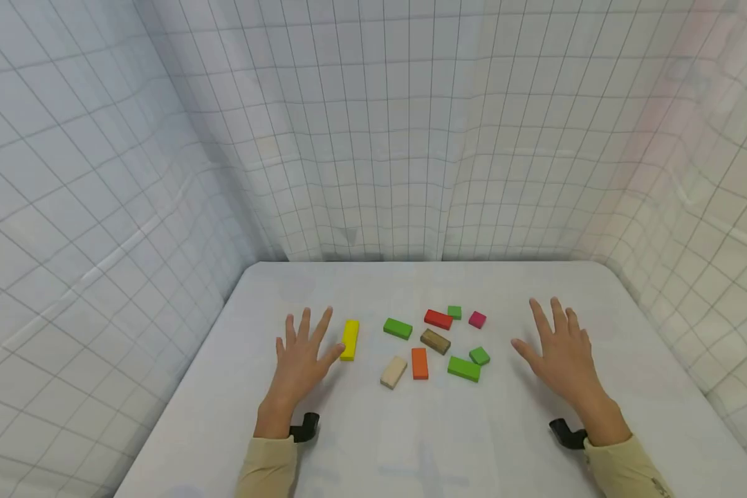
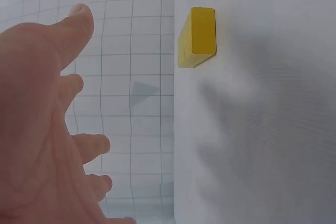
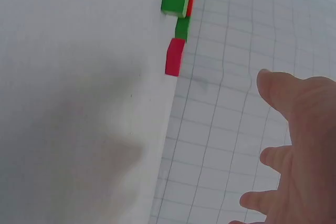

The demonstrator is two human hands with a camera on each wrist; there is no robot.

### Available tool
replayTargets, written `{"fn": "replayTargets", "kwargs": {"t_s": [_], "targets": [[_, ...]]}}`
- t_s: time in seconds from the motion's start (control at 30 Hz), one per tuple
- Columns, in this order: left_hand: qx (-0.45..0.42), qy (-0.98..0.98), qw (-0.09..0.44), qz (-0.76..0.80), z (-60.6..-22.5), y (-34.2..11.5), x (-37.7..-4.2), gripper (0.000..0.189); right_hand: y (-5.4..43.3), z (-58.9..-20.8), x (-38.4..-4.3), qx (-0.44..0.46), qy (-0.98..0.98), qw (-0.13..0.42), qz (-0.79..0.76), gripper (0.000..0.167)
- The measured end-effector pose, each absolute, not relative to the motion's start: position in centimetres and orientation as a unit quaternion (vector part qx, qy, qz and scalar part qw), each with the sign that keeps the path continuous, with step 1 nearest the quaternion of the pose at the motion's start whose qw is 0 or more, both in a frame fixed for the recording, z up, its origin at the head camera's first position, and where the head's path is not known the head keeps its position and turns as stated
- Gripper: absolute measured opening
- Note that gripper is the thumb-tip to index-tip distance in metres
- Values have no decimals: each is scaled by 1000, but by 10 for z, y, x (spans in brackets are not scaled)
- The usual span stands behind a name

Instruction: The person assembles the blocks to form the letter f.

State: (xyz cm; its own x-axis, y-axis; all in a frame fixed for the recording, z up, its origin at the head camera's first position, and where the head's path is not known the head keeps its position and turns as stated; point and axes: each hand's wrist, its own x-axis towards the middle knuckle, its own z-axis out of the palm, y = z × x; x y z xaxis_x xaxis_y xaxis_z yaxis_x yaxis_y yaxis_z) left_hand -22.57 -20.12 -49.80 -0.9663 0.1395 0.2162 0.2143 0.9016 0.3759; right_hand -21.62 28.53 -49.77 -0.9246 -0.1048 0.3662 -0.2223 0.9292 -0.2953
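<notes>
My left hand point(image 1: 300, 366) is spread over the left part of the table, holding nothing. Its thumb overlaps the near end of a yellow block point(image 1: 350, 339) in the head view; the left wrist view shows the hand raised above the tabletop, apart from that block point(image 2: 203, 31). Over the right side, my right hand point(image 1: 563, 360) also hovers with fingers spread and nothing in it. Nearest to it are a small green block point(image 1: 479, 356) and a small crimson block point(image 1: 477, 319). The right wrist view has the crimson block point(image 3: 175, 56) well away from the fingers.
Between the hands lie a green block point(image 1: 398, 328), a red block point(image 1: 438, 319), a brown block point(image 1: 435, 341), an orange block point(image 1: 420, 364), a cream block point(image 1: 393, 372), a longer green block point(image 1: 463, 369) and a small green piece point(image 1: 454, 312). Checked curtains point(image 1: 373, 138) surround the white table point(image 1: 361, 443).
</notes>
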Motion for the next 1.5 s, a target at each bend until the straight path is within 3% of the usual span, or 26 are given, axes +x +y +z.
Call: {"fn": "replayTargets", "kwargs": {"t_s": [0.43,0.93,1.23,1.5], "targets": [[-156,-936,47,-312,-481,-180,-219,78,239,-490,-211,130,-959,139,209,87],[-210,-883,-31,-420,-494,-152,-213,68,172,-497,-202,211,-941,102,246,87],[-212,-850,-80,-475,-496,-144,-209,61,131,-499,-208,278,-928,102,226,81],[-197,-831,-108,-509,-503,-137,-208,53,107,-506,-214,269,-944,72,176,79]]}}
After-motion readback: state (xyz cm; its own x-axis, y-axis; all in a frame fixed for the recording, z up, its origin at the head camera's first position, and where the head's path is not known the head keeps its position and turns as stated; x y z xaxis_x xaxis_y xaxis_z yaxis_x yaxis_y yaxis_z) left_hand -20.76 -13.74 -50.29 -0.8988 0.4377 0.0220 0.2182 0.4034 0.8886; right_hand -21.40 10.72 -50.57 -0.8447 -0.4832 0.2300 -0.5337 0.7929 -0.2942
